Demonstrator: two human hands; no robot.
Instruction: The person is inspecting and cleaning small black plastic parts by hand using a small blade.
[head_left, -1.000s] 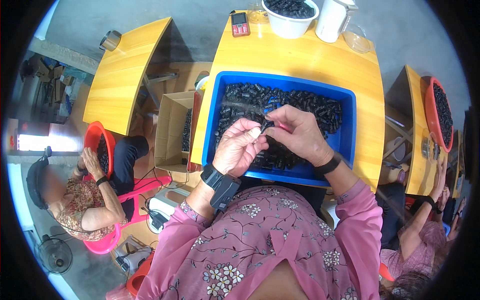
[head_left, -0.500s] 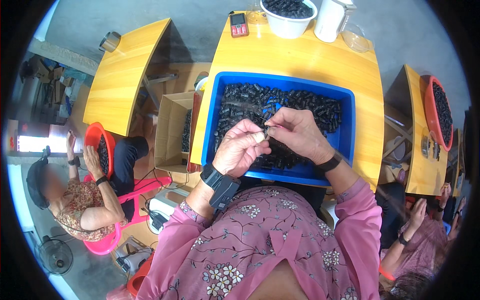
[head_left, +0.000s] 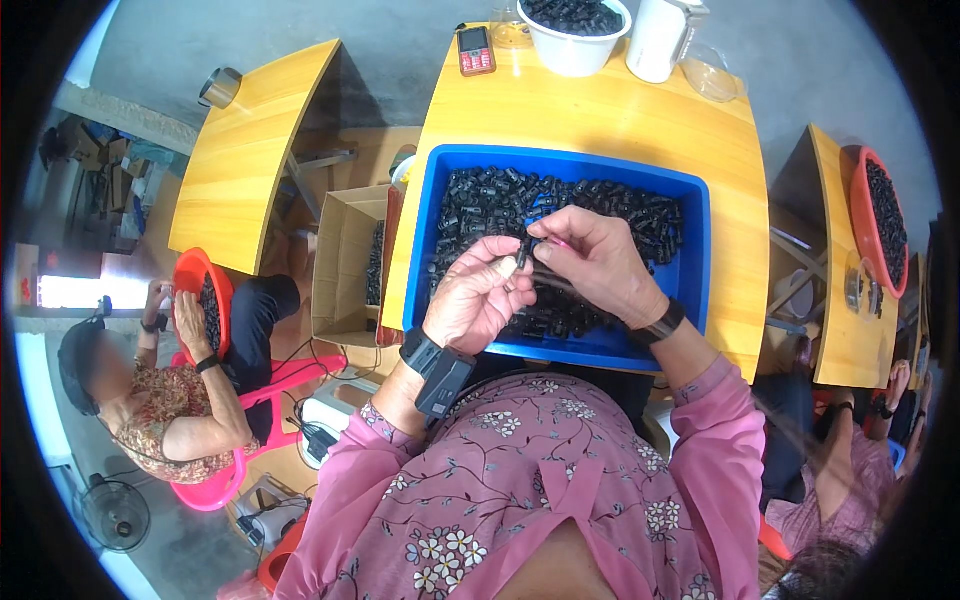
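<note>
Head view: left fingers (head_left: 490,275) pinch a black piece (head_left: 524,250), long axis forward, right fingers (head_left: 572,224) something pink (head_left: 562,243).

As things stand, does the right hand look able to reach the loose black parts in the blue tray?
Probably yes: the right hand is above the blue tray, and nothing seems to cover the loose black parts near it. It looks busy, though, at a small black piece in the left hand.

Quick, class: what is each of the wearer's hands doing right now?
Left hand: closed, pinching a small black cylindrical part.
Right hand: closed on a slim pink item, mostly hidden; kind unclear.
</note>
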